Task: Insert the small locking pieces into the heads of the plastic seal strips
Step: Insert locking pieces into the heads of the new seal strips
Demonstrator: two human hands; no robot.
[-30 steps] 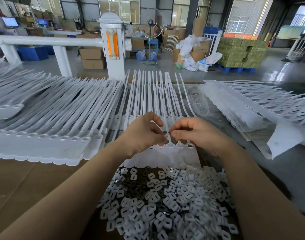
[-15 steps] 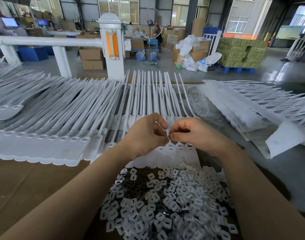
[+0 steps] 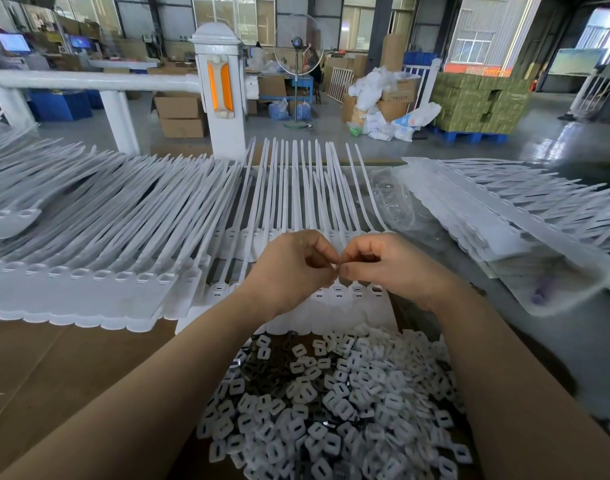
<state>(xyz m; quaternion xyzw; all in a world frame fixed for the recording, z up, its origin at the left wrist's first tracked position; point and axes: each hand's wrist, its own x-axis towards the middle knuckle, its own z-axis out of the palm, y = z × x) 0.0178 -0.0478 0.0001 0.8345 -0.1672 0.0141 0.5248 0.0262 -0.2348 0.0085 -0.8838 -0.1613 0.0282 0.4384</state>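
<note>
- Head view: the left hand point(image 3: 289, 268) and the right hand point(image 3: 390, 268) meet fingertip to fingertip above the row of seal-strip heads point(image 3: 357, 290), both with fingers curled inward.
- Thumb and forefinger of each hand are pinched together at the meeting point; whatever sits between them is too small and too hidden to make out, so I cannot tell whether either hand has a locking piece.
- The sheet of seal strips point(image 3: 307, 188) being worked lies straight ahead, its long white tails running away from the person and its heads nearest the hands.
- Three heads just right of the meeting point show their slots; the heads to the left are covered by the left hand.
- A heap of small white locking pieces point(image 3: 334, 403) lies between the forearms, just on the near side of the strip heads, with some dark pieces mixed into its left part.
- A large stack of strip sheets point(image 3: 89, 220) spreads to the left, its edge overlapping the brown cardboard surface point(image 3: 54, 368).
- Another stack of strip sheets point(image 3: 504, 209) lies to the right, partly in clear plastic wrap.
- Beyond the strips stands a white post with an orange reflector point(image 3: 220, 88), and further off a standing fan point(image 3: 298, 43).
</note>
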